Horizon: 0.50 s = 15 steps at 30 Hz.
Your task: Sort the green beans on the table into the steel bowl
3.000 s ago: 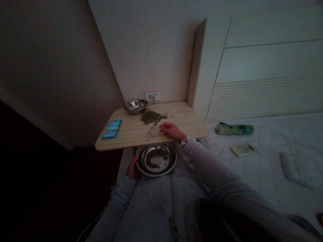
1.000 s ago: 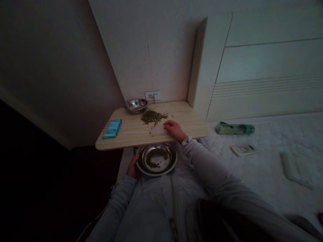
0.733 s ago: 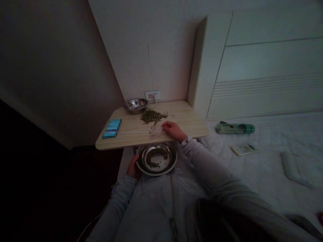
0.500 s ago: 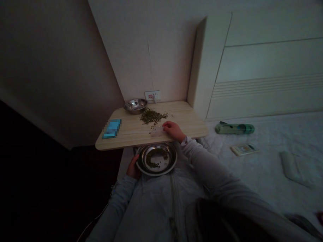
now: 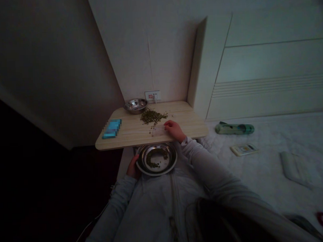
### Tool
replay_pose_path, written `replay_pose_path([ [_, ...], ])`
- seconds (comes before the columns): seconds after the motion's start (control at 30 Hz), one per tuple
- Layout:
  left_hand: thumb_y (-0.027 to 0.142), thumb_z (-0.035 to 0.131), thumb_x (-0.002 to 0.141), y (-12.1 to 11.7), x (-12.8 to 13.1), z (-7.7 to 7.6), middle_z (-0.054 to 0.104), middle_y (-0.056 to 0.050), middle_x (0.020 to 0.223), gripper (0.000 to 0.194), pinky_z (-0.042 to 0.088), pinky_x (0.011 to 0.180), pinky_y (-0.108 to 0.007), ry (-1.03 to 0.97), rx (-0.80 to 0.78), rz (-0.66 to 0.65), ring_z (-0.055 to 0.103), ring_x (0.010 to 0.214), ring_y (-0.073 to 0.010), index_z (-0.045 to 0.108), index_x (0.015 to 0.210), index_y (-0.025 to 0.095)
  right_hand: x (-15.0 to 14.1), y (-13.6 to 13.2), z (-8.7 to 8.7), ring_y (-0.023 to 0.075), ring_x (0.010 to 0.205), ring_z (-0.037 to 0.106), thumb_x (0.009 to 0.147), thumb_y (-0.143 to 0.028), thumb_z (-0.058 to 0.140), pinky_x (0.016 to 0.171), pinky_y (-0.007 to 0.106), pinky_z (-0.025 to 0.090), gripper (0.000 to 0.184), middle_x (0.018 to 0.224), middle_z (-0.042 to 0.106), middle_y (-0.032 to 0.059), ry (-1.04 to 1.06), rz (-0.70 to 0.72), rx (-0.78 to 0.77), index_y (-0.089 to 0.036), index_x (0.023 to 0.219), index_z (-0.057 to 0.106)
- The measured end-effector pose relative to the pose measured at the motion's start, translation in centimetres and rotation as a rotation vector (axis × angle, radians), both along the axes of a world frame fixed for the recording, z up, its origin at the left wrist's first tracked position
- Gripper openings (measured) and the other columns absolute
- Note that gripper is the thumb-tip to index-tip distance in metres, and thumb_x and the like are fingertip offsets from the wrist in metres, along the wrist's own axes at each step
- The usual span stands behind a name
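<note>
My left hand (image 5: 132, 168) grips the left rim of a steel bowl (image 5: 174, 161) held below the table's front edge. Small dark green bits (image 5: 152, 161) lie in a curve over its bottom. Over the tabletop, my right hand (image 5: 175, 130) is closed, thumb and fingers pinching a thin clear plastic sheet (image 5: 158, 131) close to the wood. Just beyond the sheet, a loose heap of green bits (image 5: 152, 116) is spread on the table, with a few strays trailing toward me.
A second steel bowl (image 5: 136, 106) stands at the back left of the wooden table (image 5: 189, 123), near a wall socket (image 5: 152, 96). A phone with a blurred blue screen (image 5: 112, 128) lies left. On the bed are a green bottle (image 5: 234, 128), another phone (image 5: 244, 149) and a pale pouch (image 5: 295, 168).
My right hand has shifted slightly to the right with the clear sheet. The left hand and the bowl stay where they were.
</note>
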<state>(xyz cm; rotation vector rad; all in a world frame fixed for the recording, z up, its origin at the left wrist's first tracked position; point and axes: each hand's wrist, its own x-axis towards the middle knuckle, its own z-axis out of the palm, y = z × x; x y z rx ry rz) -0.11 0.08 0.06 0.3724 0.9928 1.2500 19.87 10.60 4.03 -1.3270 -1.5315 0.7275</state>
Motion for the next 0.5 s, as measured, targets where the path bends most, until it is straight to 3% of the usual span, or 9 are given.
replay_pose_path([
  [0.5, 0.024, 0.048, 0.064, -0.02, -0.02, -0.24, 0.066, -0.003, 0.058, 0.017, 0.044, 0.071, -0.028, 0.011, 0.046, 0.008, 0.06, 0.072, -0.0192, 0.063, 0.061, 0.017, 0.06, 0.22, -0.24, 0.009, 0.056, 0.045, 0.057, -0.021, 0.044, 0.057, 0.022, 0.035, 0.017, 0.058, 0.05, -0.0028, 0.005, -0.049, 0.027, -0.015, 0.07, 0.054],
])
